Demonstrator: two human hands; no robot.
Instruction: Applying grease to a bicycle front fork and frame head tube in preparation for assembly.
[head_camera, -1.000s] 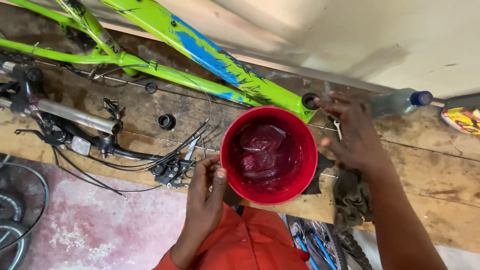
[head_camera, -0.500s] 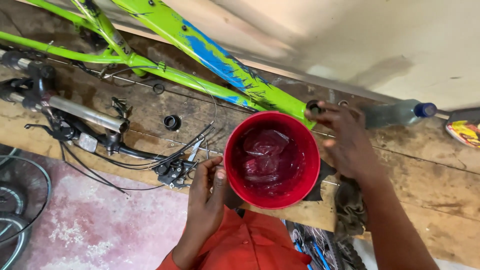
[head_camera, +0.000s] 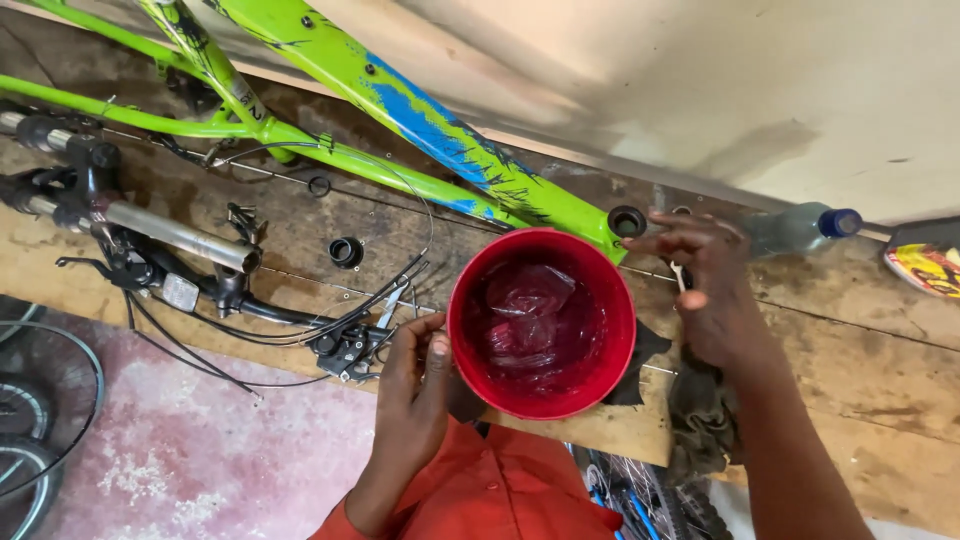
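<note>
A worn wooden counter (head_camera: 850, 350) runs across the view, seen from above, with a pale wall beyond it. At far left, part of a bicycle wheel (head_camera: 30, 440) shows over a pink-stained floor (head_camera: 200, 460). On the left of the counter lie silver handlebars (head_camera: 150, 230) with black brake levers and a tangle of black cables (head_camera: 300, 320). A small black ring (head_camera: 346, 252) lies loose on the wood near them. A bright green bicycle frame (head_camera: 400, 110) with blue streaks stretches from the upper left toward the middle, ending in an open tube (head_camera: 627, 221).

Near the middle, the left hand (head_camera: 415, 390) grips the near rim of a round red bucket (head_camera: 470, 310), thumb pressed on the edge and fingers curled against the outside. The bucket stands on the front part of the counter, just below the frame's open tube. Inside it lies crumpled red plastic sheeting (head_camera: 530, 320). A piece of black material (head_camera: 640, 360) sticks out from under the bucket's right side.

Just right of the bucket, the right hand (head_camera: 705, 290) hovers over the counter with fingers loosely curled, its fingertips close to the frame's tube; whether it holds anything cannot be told. Below its wrist lies a dark, greasy rag (head_camera: 700, 420). Farther right, a clear plastic bottle (head_camera: 795, 230) with a blue cap lies on its side against the wall. An orange sleeve (head_camera: 500, 495) shows at the bottom edge.
</note>
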